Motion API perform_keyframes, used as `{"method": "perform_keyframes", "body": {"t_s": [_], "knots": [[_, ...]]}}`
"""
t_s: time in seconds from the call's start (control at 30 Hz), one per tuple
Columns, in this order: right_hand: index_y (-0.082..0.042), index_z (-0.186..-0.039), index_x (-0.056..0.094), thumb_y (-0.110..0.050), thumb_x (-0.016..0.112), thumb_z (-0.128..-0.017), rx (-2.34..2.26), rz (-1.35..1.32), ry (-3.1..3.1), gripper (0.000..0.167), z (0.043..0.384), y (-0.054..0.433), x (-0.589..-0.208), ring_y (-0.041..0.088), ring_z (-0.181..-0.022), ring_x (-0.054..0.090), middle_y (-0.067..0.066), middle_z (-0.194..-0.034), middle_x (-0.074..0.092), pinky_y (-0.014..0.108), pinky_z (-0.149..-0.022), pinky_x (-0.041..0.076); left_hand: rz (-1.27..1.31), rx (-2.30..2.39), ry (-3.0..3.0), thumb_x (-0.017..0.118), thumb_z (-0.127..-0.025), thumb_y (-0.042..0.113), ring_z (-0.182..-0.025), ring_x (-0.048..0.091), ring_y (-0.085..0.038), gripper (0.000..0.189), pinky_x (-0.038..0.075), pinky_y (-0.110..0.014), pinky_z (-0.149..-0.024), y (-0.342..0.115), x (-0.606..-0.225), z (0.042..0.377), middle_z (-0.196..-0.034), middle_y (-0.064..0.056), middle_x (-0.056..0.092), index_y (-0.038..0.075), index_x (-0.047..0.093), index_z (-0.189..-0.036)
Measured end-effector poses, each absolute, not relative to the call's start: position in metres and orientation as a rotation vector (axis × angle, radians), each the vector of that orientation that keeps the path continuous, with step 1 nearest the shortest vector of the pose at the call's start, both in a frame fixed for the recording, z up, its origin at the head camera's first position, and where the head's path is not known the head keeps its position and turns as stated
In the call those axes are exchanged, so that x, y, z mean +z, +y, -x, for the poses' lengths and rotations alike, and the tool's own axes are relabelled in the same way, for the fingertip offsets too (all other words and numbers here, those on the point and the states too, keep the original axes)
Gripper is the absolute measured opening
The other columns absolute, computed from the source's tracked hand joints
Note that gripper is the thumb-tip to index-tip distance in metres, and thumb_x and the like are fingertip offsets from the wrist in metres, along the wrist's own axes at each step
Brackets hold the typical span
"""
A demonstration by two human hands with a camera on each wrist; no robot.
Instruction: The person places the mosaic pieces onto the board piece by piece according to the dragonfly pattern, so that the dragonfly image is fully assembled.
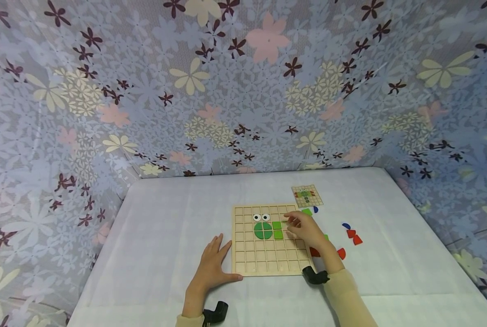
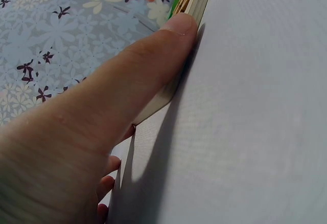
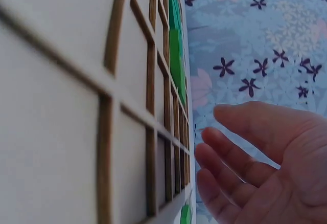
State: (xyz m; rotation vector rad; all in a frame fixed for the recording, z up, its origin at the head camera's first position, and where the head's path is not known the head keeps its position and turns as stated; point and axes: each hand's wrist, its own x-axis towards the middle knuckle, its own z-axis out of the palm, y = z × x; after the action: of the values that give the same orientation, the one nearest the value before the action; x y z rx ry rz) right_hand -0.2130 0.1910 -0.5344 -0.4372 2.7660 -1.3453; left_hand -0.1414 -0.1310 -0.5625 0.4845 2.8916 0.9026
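Note:
A wooden grid board (image 1: pixel 249 262) lies on the table in the head view. On it, dark green quarter pieces form a circle (image 1: pixel 260 234), with two round eye pieces (image 1: pixel 257 218) above. Two light green squares (image 1: pixel 277 225) sit to the circle's right. My left hand (image 1: pixel 211 267) is spread at the board's left side, its thumb (image 2: pixel 179 27) touching the front edge near the corner. Over the board's right part hovers my right hand (image 1: pixel 306 229), fingers loosely bent. In the right wrist view, no piece shows between its fingertips (image 3: pixel 207 134).
A small pattern card (image 1: pixel 307 196) lies behind the board's right corner. Right of the board are scattered red pieces (image 1: pixel 357 239), blue half-round pieces (image 1: pixel 346 226) and a light green piece (image 1: pixel 306 212), some partly hidden by my right hand. Flowered fabric (image 1: pixel 243 113) hangs behind the table.

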Motion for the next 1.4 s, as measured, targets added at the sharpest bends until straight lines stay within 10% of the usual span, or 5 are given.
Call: {"method": "perform_keyframes", "body": {"t_s": [0.73, 1.4], "knots": [[0.002, -0.140, 0.043, -0.001, 0.047, -0.094, -1.278, 0.147, 2.882, 0.046, 0.220, 0.229, -0.541, 0.047, -0.134, 0.036, 0.029, -0.143, 0.042, 0.062, -0.107, 0.034, -0.491, 0.877, 2.903, 0.083, -0.057, 0.055, -0.145, 0.022, -0.038, 0.105, 0.023, -0.056, -0.117, -0.130, -0.561, 0.142, -0.155, -0.019, 0.028, 0.008, 0.044, -0.142], [0.008, -0.138, 0.042, 0.012, 0.055, -0.080, -1.227, 0.242, 2.945, 0.059, 0.222, 0.236, -0.549, 0.049, -0.129, 0.040, 0.032, -0.139, 0.044, 0.063, -0.106, 0.034, -0.477, 0.879, 2.895, 0.083, -0.057, 0.055, -0.146, 0.021, -0.037, 0.105, 0.022, -0.056, -0.117, -0.129, -0.561, 0.142, -0.156, -0.017, 0.027, 0.009, 0.044, -0.143]]}}
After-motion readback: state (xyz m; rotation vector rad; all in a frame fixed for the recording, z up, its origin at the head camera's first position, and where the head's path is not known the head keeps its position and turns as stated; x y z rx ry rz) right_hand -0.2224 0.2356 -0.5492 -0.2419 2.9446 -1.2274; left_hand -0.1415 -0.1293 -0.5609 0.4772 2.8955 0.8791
